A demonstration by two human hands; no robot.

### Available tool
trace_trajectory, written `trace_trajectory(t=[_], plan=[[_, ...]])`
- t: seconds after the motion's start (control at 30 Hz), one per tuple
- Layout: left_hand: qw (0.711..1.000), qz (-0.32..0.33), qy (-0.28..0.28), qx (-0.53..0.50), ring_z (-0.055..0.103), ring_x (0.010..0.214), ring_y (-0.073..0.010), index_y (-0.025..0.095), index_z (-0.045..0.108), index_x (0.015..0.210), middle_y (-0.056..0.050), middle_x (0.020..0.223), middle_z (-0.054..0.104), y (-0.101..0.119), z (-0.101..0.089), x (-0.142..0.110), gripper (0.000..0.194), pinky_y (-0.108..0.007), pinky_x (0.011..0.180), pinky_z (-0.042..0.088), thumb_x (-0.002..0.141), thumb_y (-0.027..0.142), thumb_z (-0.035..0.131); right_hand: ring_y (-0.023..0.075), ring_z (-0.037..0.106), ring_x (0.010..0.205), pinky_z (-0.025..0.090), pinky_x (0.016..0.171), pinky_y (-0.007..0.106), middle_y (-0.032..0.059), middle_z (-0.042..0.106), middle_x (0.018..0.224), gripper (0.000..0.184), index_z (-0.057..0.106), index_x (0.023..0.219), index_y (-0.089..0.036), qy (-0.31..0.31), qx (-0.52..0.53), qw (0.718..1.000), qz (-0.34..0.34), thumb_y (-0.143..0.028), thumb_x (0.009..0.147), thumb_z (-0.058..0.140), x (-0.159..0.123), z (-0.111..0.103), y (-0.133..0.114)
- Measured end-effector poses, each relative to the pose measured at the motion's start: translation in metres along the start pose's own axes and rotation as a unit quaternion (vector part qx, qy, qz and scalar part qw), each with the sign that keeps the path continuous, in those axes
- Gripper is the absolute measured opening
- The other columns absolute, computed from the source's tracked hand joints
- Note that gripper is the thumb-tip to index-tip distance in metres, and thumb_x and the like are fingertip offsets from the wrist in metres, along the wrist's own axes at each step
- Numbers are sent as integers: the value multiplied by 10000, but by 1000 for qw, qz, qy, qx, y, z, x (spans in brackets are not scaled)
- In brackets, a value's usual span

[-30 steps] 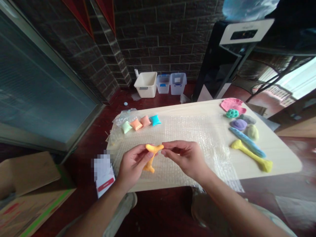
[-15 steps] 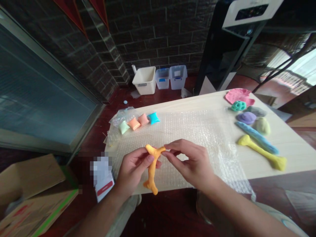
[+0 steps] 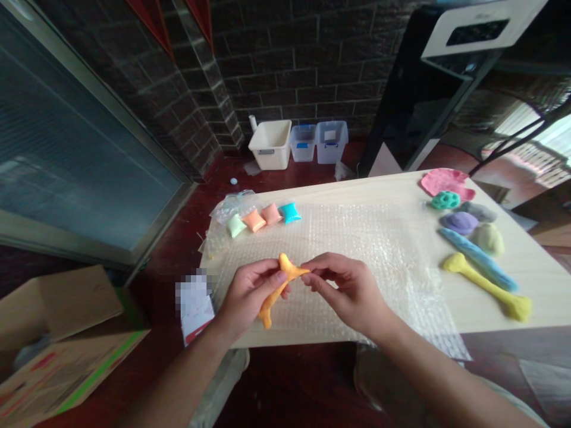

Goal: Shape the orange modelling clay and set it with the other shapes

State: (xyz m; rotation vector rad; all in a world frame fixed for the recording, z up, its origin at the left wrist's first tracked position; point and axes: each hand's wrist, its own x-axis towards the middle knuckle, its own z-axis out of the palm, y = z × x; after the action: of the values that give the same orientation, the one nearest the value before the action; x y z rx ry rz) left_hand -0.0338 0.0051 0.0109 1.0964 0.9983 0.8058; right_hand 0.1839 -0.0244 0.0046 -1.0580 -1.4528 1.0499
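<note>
An orange modelling-clay bone shape (image 3: 275, 294) with forked ends hangs tilted above the bubble wrap. My left hand (image 3: 248, 297) is closed around its upper part, thumb on the front. Thumb and fingertips of my right hand (image 3: 345, 291) pinch the right prong of the upper fork, which is drawn to a thin point. Behind the hands, several small clay packets lie in a row: a pale green packet (image 3: 236, 225), an orange packet (image 3: 254, 220), a pink packet (image 3: 271, 214) and a bright blue packet (image 3: 290, 212).
Bubble wrap (image 3: 357, 238) covers much of the table (image 3: 401, 181). On the right lie a yellow clay bone (image 3: 488, 286), a blue clay strip (image 3: 479, 258), a purple clay piece (image 3: 461, 223), a green holed piece (image 3: 445, 200) and a pink sheet (image 3: 448, 181). A cardboard box (image 3: 80, 339) stands lower left.
The orange bone's lower end has swung left and up, so it hangs more slanted. The prong in my right fingers looks longer and more pointed. The camera view has shifted slightly.
</note>
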Motion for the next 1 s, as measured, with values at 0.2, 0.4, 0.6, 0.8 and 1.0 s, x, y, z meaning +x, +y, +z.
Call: trace_trajectory(t=[0.2, 0.4, 0.6, 0.8, 1.0], plan=[[1000, -9, -1, -14, 715, 720, -150, 150, 838, 1097, -68, 828, 797, -1, 1, 2, 364, -233, 676, 563, 906, 459, 867, 182, 771, 758, 630, 671, 327, 72, 838, 959, 201, 828, 1170, -232, 16, -30, 999, -33, -287, 980, 792, 0, 0, -1], [997, -44, -36, -58, 737, 726, -153, 156, 844, 1122, -92, 955, 820, -4, 4, 5, 371, -252, 686, 622, 901, 452, 875, 196, 800, 815, 658, 747, 356, 68, 858, 1007, 180, 839, 1163, -261, 24, -70, 994, -83, -230, 1010, 751, 1, -3, -7], [986, -111, -62, -108, 786, 758, -190, 141, 835, 1106, -113, 959, 824, -6, 5, 6, 442, -307, 744, 669, 839, 481, 927, 206, 798, 836, 656, 743, 368, 71, 861, 998, 116, 852, 1080, -254, 44, -38, 998, -39, -270, 996, 773, 1, -7, 2], [986, -127, -61, -90, 793, 736, -188, 130, 832, 1034, -101, 914, 820, -10, 9, 6, 444, -298, 743, 657, 811, 495, 951, 188, 769, 768, 648, 696, 349, 110, 837, 1052, 376, 771, 1246, -192, 69, 73, 992, 78, -417, 949, 823, 5, -9, 21], [995, -72, -36, -56, 778, 730, -172, 142, 824, 1064, -94, 924, 822, -12, 16, 8, 446, -296, 770, 643, 849, 523, 912, 178, 734, 827, 590, 701, 313, 121, 803, 1117, 450, 767, 1215, -174, 29, 108, 982, 151, -505, 917, 837, 10, -4, 19]])
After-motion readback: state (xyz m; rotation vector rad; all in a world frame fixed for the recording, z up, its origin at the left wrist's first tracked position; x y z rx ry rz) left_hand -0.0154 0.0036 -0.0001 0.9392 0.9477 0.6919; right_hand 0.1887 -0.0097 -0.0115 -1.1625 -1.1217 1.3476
